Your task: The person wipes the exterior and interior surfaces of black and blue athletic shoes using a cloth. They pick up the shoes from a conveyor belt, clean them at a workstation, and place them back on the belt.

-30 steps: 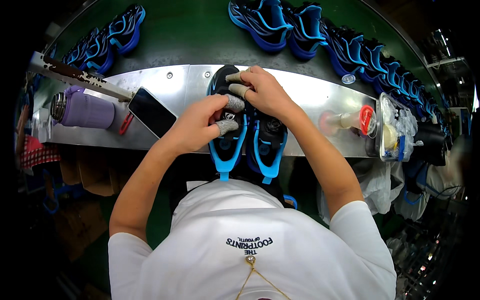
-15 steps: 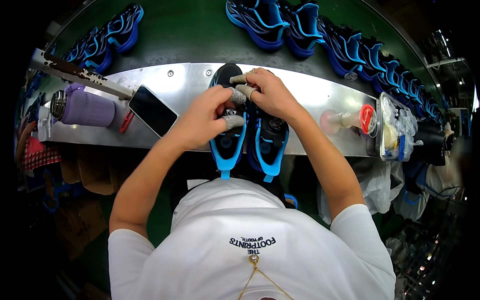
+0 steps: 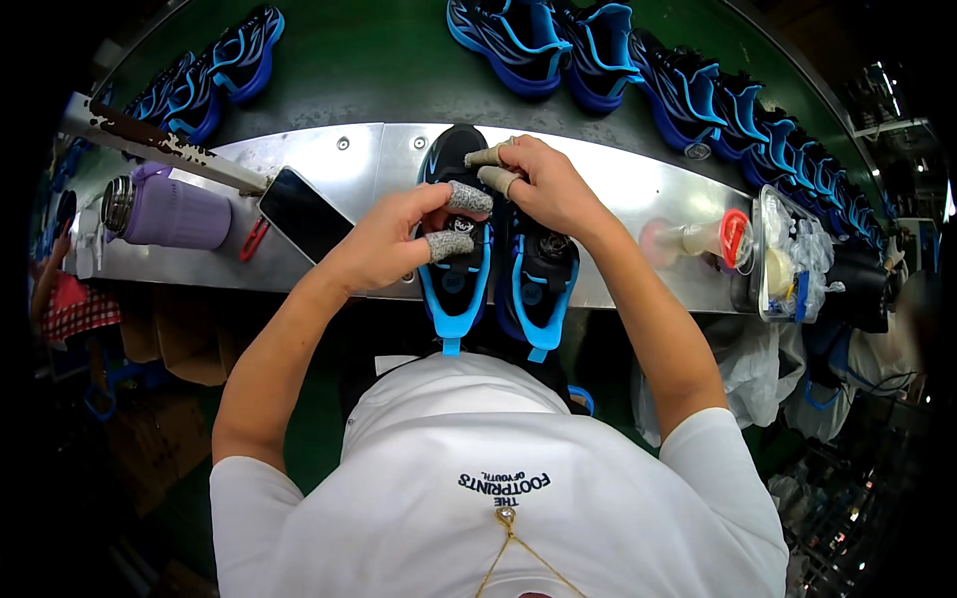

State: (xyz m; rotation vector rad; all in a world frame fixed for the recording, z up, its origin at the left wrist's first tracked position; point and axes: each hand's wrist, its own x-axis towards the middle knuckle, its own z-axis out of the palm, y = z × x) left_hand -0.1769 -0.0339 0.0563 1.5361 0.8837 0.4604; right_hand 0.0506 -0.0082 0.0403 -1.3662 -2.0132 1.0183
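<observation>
A pair of black sneakers with bright blue collars lies side by side in front of me, toes pointing away and heels over the near table edge. Above the left sneaker (image 3: 454, 321) is my left hand (image 3: 399, 237), grey covers on its thumb and index finger. Those two fingers stand apart beside the round dial (image 3: 461, 225) on the shoe's tongue. My right hand (image 3: 538, 184), with beige finger covers, reaches over the right sneaker (image 3: 541, 324). Its thumb and index tips are slightly apart at the left shoe's front upper; nothing shows between them. Its other fingers are curled and partly hidden.
The metal ledge (image 3: 638, 189) borders a green surface with rows of similar sneakers (image 3: 598, 60). To the left are a phone (image 3: 301, 214), a purple bottle (image 3: 179, 214), a red tool (image 3: 254, 239) and a worn metal bar (image 3: 164, 147). A tray (image 3: 760, 254) of plastic bags stands right.
My left hand has drawn back slightly left, and its thumb and index finger have spread farther apart, uncovering the dial. The right hand has hardly moved.
</observation>
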